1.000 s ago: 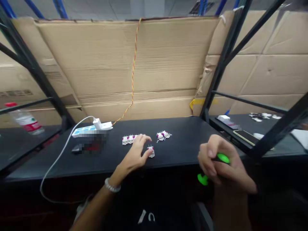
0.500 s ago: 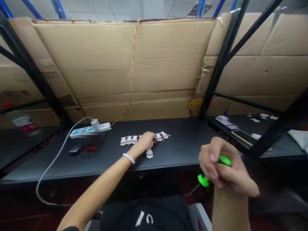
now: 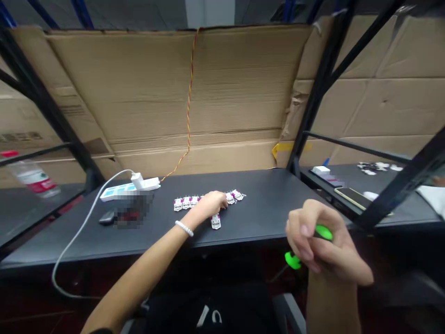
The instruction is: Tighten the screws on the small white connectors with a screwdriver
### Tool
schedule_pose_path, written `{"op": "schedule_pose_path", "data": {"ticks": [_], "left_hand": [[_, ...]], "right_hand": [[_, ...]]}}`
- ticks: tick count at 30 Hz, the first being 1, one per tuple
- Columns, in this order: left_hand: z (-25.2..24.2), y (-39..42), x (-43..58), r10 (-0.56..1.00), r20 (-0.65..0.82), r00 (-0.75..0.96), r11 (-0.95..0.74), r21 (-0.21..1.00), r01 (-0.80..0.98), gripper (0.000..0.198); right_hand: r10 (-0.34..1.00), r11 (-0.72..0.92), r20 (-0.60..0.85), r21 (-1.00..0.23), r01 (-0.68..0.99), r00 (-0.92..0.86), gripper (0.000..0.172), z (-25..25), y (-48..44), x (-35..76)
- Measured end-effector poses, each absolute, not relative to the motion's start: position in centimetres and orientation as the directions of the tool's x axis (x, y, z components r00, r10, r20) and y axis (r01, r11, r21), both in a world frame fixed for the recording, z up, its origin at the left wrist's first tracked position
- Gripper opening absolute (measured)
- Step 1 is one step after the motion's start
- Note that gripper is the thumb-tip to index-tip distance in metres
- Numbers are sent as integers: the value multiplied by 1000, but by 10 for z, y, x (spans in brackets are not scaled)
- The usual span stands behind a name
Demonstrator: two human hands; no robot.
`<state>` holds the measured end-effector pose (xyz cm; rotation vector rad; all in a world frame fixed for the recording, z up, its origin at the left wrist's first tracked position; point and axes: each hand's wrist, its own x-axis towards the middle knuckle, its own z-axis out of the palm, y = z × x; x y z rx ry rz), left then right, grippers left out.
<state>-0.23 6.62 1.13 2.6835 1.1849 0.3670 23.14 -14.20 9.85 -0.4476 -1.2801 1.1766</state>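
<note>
Small white-and-magenta components [image 3: 187, 202], rowed on black table [image 3: 264, 204].
Row's middle under curled left hand [image 3: 210, 205], grasp unclear; right hand [image 3: 323, 248], well apart, clenched round green tool [image 3: 324, 232].

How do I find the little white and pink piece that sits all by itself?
Find the black table in front of the big cardboard wall. In its middle is a row of small white and pink parts, with the left hand resting on it. The lone piece lies just in front of that hand, nearer the table's edge, the only one outside the row.
</note>
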Motion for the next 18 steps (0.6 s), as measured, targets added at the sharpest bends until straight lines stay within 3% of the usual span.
{"op": "schedule_pose_path", "data": {"ticks": [7, 13, 18], "left_hand": [[19, 59, -6, 718, 147, 680, -695, 195, 692, 31], [34, 48, -15, 733, 265, 627, -679, 233, 696, 25], [43, 20, -23, 732, 397, 554, -680, 364, 637, 23]], "right_hand": [[853, 397, 493, -827, -397, -173, 21, 98, -142, 233], [807, 433, 542, -814, -387, -237, 6, 91, -131, 238], [864, 382, 363, -924, -18, -349, 8, 90, -108, 227]]}}
